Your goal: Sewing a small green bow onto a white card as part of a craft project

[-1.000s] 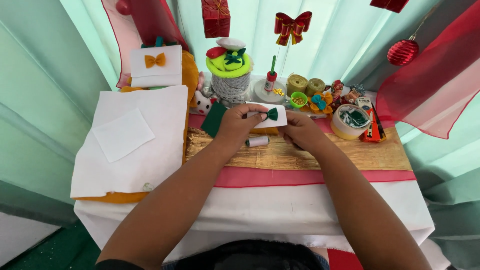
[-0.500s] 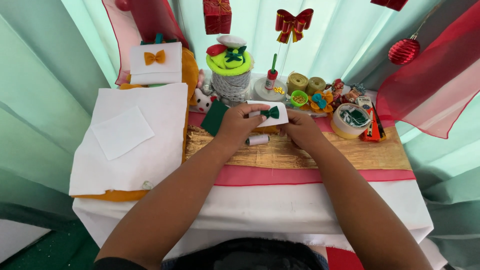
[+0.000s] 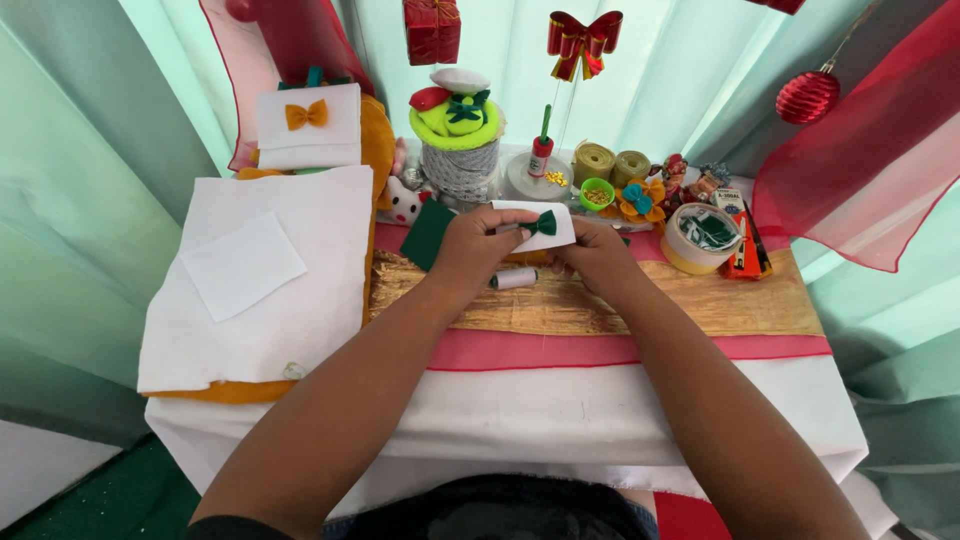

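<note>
Little has changed over the last second: both hands, left [image 3: 478, 245] and right [image 3: 592, 253], still pinch the small white felt rectangle [image 3: 540, 225] with its dark green bow [image 3: 543, 223], just above the white thread spool [image 3: 514, 278].

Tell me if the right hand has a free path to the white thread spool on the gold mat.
Probably yes: the white thread spool lies just beside the right hand, nothing between, though that hand is on the white felt piece.
</note>
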